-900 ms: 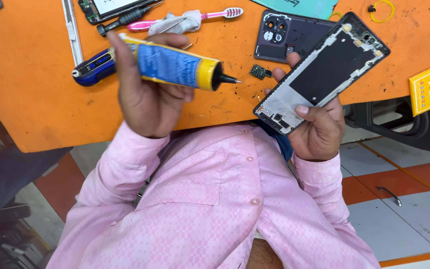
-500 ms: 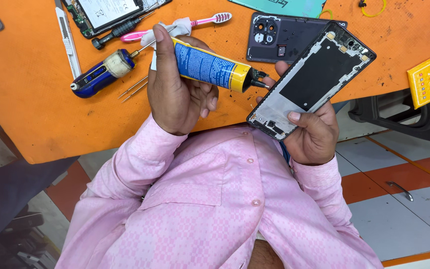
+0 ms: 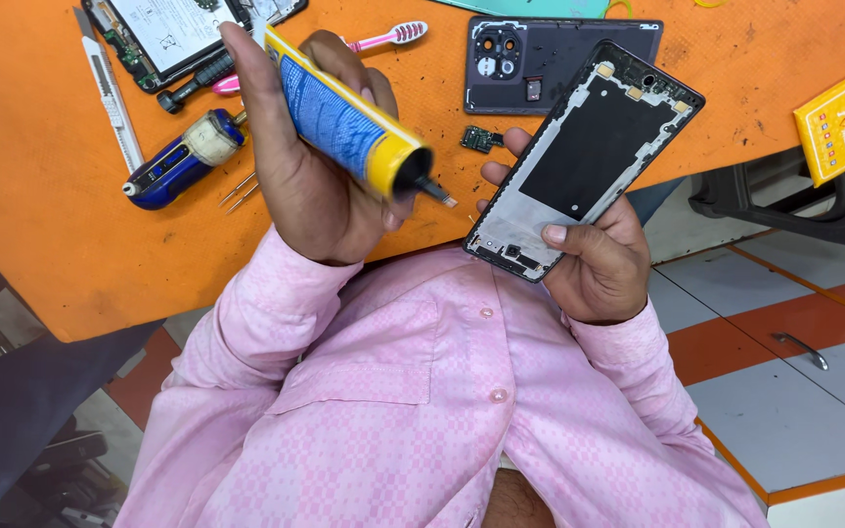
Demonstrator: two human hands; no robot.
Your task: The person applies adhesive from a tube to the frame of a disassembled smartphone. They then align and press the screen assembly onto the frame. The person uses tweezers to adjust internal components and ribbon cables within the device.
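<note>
An orange bench (image 3: 41, 235) stands over a tiled floor. The right hand (image 3: 315, 186) has its fingers clenched around a blue-and-yellow glue tube (image 3: 344, 112), nozzle tip just beside the left-hand fingers. The left hand (image 3: 594, 259) grips a bare phone frame (image 3: 589, 156), tilted above the bench edge. Beyond those fingers lie a small circuit board (image 3: 481, 139), a dark back cover (image 3: 550, 59) and a pink toothbrush (image 3: 383, 37); beside the right-hand fingers lies a blue screwdriver (image 3: 178, 161).
</note>
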